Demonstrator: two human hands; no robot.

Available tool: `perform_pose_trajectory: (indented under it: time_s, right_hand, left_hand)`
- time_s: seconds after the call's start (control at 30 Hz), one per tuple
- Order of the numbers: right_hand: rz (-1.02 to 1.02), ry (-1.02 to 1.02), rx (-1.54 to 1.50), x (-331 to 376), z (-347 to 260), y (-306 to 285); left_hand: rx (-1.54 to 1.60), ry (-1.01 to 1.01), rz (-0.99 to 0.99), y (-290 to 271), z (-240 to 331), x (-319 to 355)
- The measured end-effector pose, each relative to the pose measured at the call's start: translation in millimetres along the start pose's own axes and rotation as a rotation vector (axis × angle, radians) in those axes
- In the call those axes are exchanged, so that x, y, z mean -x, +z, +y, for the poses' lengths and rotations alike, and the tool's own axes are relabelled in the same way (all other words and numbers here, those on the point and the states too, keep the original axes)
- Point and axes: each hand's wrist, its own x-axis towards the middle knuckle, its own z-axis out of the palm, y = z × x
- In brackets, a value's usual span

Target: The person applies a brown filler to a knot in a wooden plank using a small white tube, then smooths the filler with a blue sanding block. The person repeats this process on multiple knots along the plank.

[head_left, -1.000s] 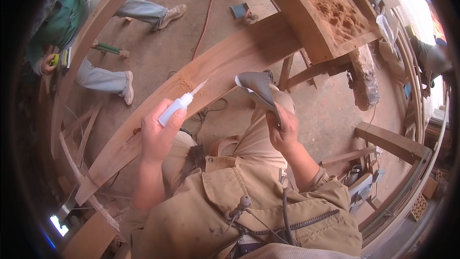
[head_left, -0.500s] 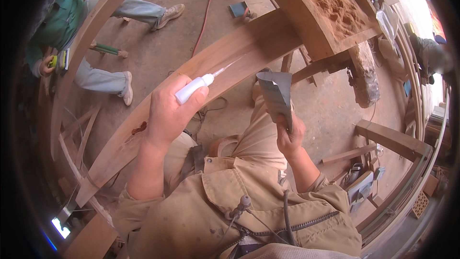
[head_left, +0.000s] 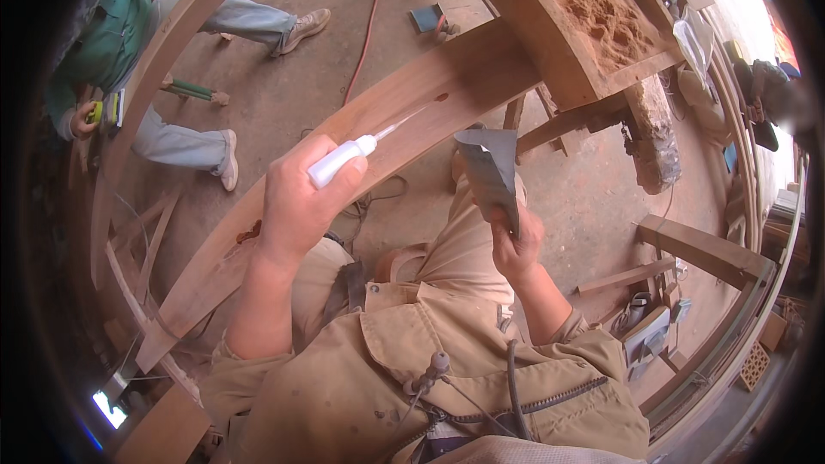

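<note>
My left hand [head_left: 292, 202] is closed around a small white squeeze bottle [head_left: 337, 163], whose long thin nozzle points up and to the right. The nozzle lies over a long curved wooden board [head_left: 464, 60] that crosses in front of me. Just beyond the tip, a small dark reddish spot [head_left: 441, 98] marks the wood; another reddish-brown patch [head_left: 249, 232] shows beside my left wrist. In my right hand [head_left: 518, 247], a folded dark grey sheet of sandpaper [head_left: 491, 174] is gripped by its lower end, near the board's closer edge.
A wooden box [head_left: 550, 43] of brown sawdust rests at the board's far end. Another person [head_left: 112, 26] in a green jacket holds a yellow-green tool at left. A red hose [head_left: 368, 43] runs along the floor. Timber [head_left: 705, 251] lies at right.
My left hand has drawn the bottle slightly back toward the lower left. A small dark spot now shows on the board beyond the nozzle. The sandpaper has shifted slightly left.
</note>
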Motion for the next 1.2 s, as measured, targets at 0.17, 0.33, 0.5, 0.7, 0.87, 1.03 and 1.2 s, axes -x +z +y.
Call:
perform_pose_trajectory:
  time_s: [0.17,0.33,0.5,0.7,0.87,1.03,1.2]
  right_hand:
    - [0.003,-0.010,-0.002,0.0,0.8,0.7]
    - [-0.008,0.010,-0.010,1.1,0.1,0.7]
    - [-0.003,-0.002,-0.018,0.5,-0.8,2.2]
    - [0.021,-0.030,-0.021,-1.3,-4.9,3.2]
    - [0.018,-0.029,-0.002,-0.3,-4.3,3.0]
    - [0.005,-0.020,0.010,0.4,-4.0,1.7]
    - [-0.009,-0.025,0.008,2.2,1.0,2.2]
  left_hand:
    - [-0.005,-0.022,-0.013,-4.9,-1.6,2.0]
    - [-0.015,-0.029,-0.009,-8.0,-5.8,5.0]
    - [-0.014,-0.019,0.004,-12.0,-5.7,9.2]
    - [-0.004,-0.031,0.006,-15.8,-2.7,12.6]
    - [-0.037,-0.022,0.012,-15.1,1.9,8.4]
    - [-0.098,0.024,0.024,-9.7,9.0,1.8]
    - [-0.144,0.065,0.030,-7.9,13.3,-2.2]
